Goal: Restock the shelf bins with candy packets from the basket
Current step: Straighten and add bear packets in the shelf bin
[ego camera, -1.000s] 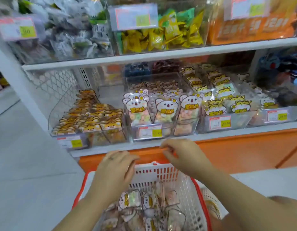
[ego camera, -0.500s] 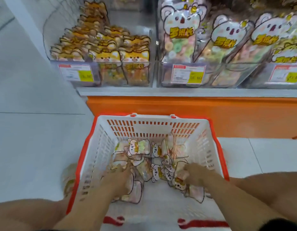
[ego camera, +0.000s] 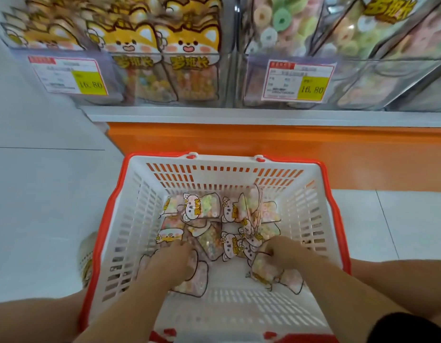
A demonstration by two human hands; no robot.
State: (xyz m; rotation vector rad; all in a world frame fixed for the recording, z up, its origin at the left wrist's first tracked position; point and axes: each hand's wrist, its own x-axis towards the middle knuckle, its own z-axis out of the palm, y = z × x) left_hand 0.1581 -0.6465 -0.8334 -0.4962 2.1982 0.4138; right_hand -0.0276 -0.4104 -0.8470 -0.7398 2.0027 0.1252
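Observation:
A white basket (ego camera: 130, 219) with an orange rim stands on the floor below the shelf. Several koala-shaped candy packets (ego camera: 202, 206) with pastel rings lie in its bottom. My left hand (ego camera: 172, 261) is pressed down on packets at the near left of the pile, fingers curled over them. My right hand (ego camera: 283, 253) is closed around a packet (ego camera: 261, 268) at the near right. Above, a clear bin (ego camera: 363, 78) holds the same ring candy.
A second clear bin (ego camera: 165, 70) at upper left holds orange fox-shaped packets. Price tags (ego camera: 298, 81) hang on the bin fronts. The white shelf edge (ego camera: 239, 115) and an orange base panel (ego camera: 313, 154) run behind the basket. My knees flank it on pale floor tiles.
Both hands went from the shelf edge down into the basket. The view dropped and closed in on the basket. My right hand has closed on a packet.

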